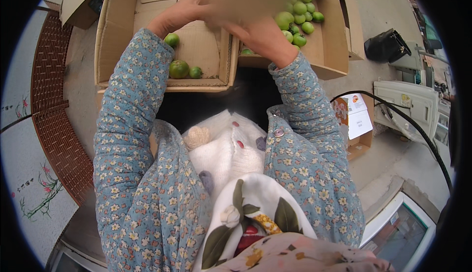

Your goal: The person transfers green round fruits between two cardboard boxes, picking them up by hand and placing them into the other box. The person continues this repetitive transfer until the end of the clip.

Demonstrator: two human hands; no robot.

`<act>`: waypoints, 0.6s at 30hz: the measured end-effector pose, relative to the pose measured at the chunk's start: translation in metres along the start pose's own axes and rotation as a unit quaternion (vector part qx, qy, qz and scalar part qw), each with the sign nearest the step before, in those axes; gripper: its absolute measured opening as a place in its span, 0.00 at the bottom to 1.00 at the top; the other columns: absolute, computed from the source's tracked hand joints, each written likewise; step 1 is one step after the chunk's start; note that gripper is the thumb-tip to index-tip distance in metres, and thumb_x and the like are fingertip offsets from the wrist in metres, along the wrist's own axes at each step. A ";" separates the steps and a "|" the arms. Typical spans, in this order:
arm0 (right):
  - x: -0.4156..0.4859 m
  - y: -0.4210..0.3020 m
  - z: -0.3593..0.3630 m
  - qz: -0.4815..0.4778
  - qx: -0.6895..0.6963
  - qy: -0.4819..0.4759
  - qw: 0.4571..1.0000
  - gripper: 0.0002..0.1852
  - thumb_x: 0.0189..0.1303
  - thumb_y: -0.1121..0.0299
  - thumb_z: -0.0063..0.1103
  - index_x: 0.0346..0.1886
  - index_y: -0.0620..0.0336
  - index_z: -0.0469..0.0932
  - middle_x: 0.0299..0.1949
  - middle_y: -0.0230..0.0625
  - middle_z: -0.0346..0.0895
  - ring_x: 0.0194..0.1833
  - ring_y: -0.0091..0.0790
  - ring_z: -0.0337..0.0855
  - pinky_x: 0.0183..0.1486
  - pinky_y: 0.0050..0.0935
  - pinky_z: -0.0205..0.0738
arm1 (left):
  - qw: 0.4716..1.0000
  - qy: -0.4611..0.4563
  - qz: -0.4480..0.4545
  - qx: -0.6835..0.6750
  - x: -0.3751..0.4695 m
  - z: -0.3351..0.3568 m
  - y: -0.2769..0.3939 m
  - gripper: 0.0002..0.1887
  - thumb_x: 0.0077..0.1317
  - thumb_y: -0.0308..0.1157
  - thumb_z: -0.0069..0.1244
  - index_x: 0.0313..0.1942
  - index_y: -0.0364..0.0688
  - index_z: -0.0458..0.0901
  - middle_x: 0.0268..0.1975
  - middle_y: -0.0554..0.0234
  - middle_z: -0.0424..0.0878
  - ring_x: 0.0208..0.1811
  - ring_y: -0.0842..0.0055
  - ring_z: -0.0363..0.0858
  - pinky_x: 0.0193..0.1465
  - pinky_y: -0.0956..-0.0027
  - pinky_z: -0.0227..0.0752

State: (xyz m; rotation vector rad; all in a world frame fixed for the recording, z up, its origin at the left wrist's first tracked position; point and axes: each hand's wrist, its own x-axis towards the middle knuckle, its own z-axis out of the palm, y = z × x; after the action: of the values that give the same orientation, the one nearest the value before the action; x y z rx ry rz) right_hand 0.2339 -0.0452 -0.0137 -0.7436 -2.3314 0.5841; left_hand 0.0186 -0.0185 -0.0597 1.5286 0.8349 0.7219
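My left hand [180,13] is over the left cardboard box [199,43], its fingers lost in a blurred patch at the top of the view. Below its wrist, inside that box, lie a green tomato [172,40], a larger one [179,69] and a small one [195,72]. My right hand [268,39] reaches above the inner corners where the two boxes meet. A pile of green tomatoes [299,8] fills part of the right cardboard box [332,25], beside that hand. Blur hides the right fingertips too, so whatever either hand holds cannot be made out.
A black bucket-like container [387,46] stands on the floor at right. Nearer are an opened carton [359,148] with a white printed sheet, a black cable [409,119] and a white appliance panel [405,106]. Along the left runs a brown woven screen [51,61].
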 end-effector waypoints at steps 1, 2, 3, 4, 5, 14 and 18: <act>-0.005 0.008 -0.003 -0.012 -0.008 0.002 1.000 0.20 0.57 0.63 0.62 0.54 0.51 0.73 0.42 0.43 0.73 0.41 0.48 0.77 0.42 0.40 0.73 | 0.998 0.015 -0.013 -0.053 0.002 -0.001 0.000 0.23 0.66 0.46 0.51 0.52 0.37 0.76 0.40 0.67 0.79 0.39 0.82 0.77 0.46 0.77 0.72; -0.010 0.021 -0.012 -0.015 -0.066 0.006 0.998 0.16 0.58 0.65 0.59 0.50 0.55 0.76 0.42 0.43 0.76 0.42 0.47 0.78 0.43 0.40 0.73 | 0.994 0.022 -0.022 -0.102 0.005 -0.001 -0.001 0.23 0.66 0.46 0.51 0.52 0.37 0.77 0.41 0.66 0.80 0.41 0.80 0.78 0.47 0.76 0.72; -0.008 0.035 -0.029 -0.067 -0.178 -0.033 0.981 0.13 0.59 0.66 0.57 0.47 0.56 0.77 0.40 0.42 0.78 0.40 0.47 0.79 0.42 0.40 0.73 | 0.987 0.054 -0.058 -0.137 0.003 -0.004 -0.003 0.22 0.66 0.45 0.51 0.52 0.37 0.77 0.41 0.65 0.81 0.42 0.79 0.78 0.47 0.76 0.72; -0.009 0.052 -0.042 -0.081 -0.250 -0.044 0.964 0.11 0.59 0.67 0.55 0.44 0.58 0.78 0.39 0.42 0.79 0.39 0.47 0.79 0.40 0.41 0.73 | 0.990 0.098 -0.014 -0.100 0.003 -0.005 -0.005 0.22 0.65 0.46 0.53 0.50 0.38 0.78 0.38 0.66 0.81 0.42 0.78 0.78 0.47 0.73 0.73; -0.010 0.067 -0.054 -0.065 -0.363 -0.065 0.927 0.10 0.59 0.69 0.52 0.41 0.59 0.80 0.38 0.41 0.81 0.37 0.47 0.80 0.38 0.41 0.73 | 0.993 0.117 0.010 -0.020 0.003 -0.005 -0.008 0.22 0.64 0.46 0.54 0.50 0.38 0.78 0.38 0.65 0.81 0.42 0.77 0.78 0.48 0.72 0.73; -0.056 0.148 -0.103 0.498 -0.378 -0.259 0.736 0.19 0.50 0.66 0.69 0.43 0.69 0.80 0.39 0.54 0.81 0.42 0.48 0.84 0.42 0.40 0.77 | 0.908 0.086 -0.010 0.410 0.001 0.016 -0.055 0.28 0.55 0.32 0.60 0.57 0.44 0.71 0.53 0.48 0.73 0.58 0.54 0.69 0.60 0.59 0.66; -0.065 0.165 -0.098 0.535 -0.300 -0.254 0.747 0.17 0.52 0.70 0.66 0.44 0.70 0.79 0.36 0.50 0.83 0.37 0.44 0.84 0.39 0.40 0.76 | 0.907 0.059 -0.028 0.415 0.001 0.014 -0.077 0.26 0.54 0.32 0.59 0.55 0.44 0.73 0.47 0.48 0.75 0.51 0.53 0.74 0.56 0.57 0.69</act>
State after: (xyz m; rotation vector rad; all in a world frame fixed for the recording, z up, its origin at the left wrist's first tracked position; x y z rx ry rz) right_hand 0.4016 0.0576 -0.0637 -2.5925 -2.3567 0.4933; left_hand 0.0232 -0.0212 -0.1374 2.2104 1.3816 0.4216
